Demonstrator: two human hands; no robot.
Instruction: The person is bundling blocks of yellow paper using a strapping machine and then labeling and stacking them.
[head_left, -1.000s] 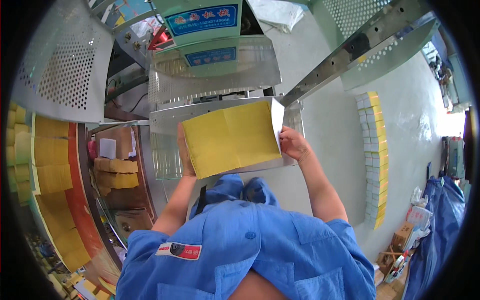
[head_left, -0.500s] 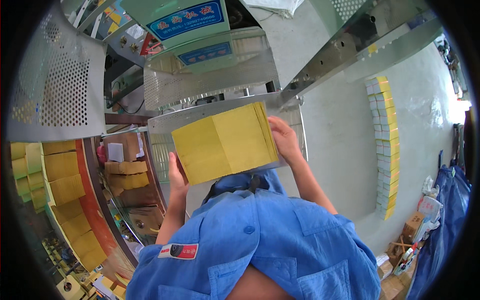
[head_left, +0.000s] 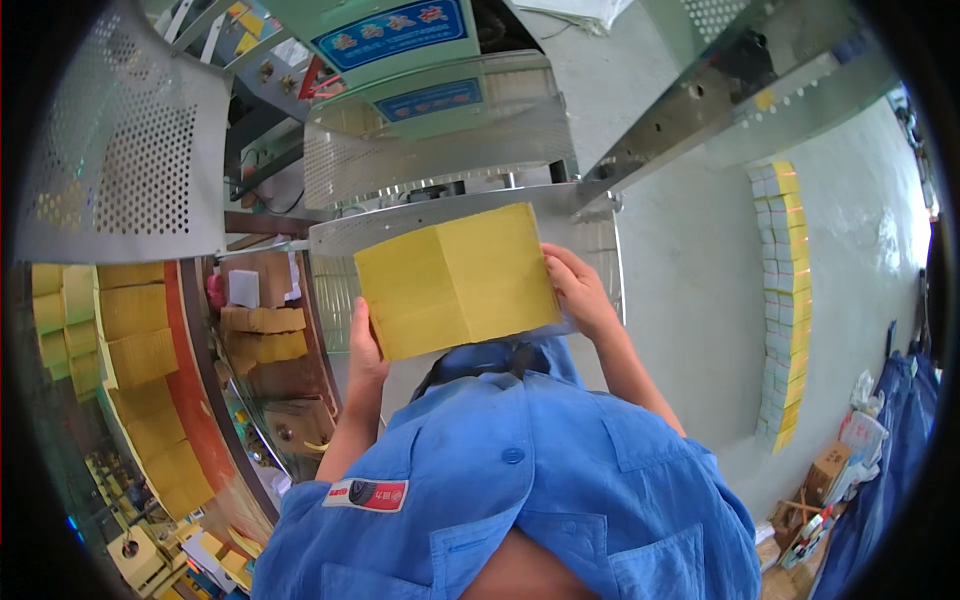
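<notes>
A stack of yellow paper sheets (head_left: 450, 285), with a crease down its middle, lies tilted across the front of the metal machine tray (head_left: 335, 240). My left hand (head_left: 368, 345) is closed on its left edge, thumb up along the side, with the other fingers hidden beneath. On the opposite edge my right hand (head_left: 580, 290) grips the stack, its fingers bent against the side. Only the top sheet shows fully, so the thickness is hard to judge.
Ahead stands the machine with a clear cover (head_left: 440, 130). A perforated metal panel (head_left: 140, 160) rises at left, above a shelf of yellow paper stacks (head_left: 150, 360). Banded yellow-and-white bundles (head_left: 785, 300) line the floor at right, beyond a metal beam (head_left: 690, 110).
Loose sheets fanned out at the stack's right edge now lie even with the rest. My right hand has closed around that edge. The whole view has shifted slightly.
</notes>
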